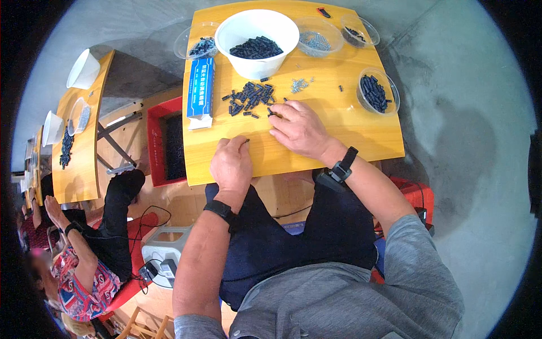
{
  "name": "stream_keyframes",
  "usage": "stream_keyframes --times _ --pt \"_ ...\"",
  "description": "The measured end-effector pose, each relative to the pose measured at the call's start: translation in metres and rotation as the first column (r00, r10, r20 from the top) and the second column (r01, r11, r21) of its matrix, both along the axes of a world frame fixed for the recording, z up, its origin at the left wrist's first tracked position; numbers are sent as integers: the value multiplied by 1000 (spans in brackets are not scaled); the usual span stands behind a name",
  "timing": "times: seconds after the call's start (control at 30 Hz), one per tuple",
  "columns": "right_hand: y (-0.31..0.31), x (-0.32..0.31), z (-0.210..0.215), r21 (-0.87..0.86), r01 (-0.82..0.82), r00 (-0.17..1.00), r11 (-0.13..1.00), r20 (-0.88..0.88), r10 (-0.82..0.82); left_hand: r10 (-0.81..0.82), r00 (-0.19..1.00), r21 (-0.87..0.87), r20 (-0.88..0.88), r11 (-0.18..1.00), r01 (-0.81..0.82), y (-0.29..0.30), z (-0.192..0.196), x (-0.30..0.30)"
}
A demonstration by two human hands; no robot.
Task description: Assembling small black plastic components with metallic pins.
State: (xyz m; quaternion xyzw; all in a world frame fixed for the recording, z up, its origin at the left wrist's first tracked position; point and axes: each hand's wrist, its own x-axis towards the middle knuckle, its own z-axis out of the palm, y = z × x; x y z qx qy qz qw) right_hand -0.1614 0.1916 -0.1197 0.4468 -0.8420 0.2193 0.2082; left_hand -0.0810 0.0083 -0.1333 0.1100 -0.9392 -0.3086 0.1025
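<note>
My left hand (231, 164) is closed in a loose fist above the table's near edge, with the tip of a small dark piece (247, 140) showing at its thumb. My right hand (302, 130) reaches to the near right side of a loose pile of short black cylindrical pieces (252, 97). Its thumb and fingertips are pinched on one black piece (271, 112); the fingers partly hide it. Just beyond that hand lies a small scatter of silver screws (299, 85). Both hands are over the yellow wooden table (339, 135).
A white tub (257, 68) of black pieces stands at the back. Around it are clear bowls: black pieces (375, 95), silver screws (314, 42), mixed small parts (202, 46) and dark bits (354, 36). A blue box (200, 93) lies left. Another person (84, 265) sits at a table on the left.
</note>
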Motion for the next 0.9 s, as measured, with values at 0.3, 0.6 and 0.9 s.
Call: stream_keyframes --times 0.3,0.6,0.9 --pt "27 1 9 -85 135 986 987 114 -125 -39 999 6 9 999 39 8 1 -9" --pt "27 3 8 14 195 967 981 165 -195 -15 1000 61 -22 998 16 9 1 -10" --pt "16 1 5 15 181 974 983 135 -181 17 999 78 30 997 -19 7 -2 -11"
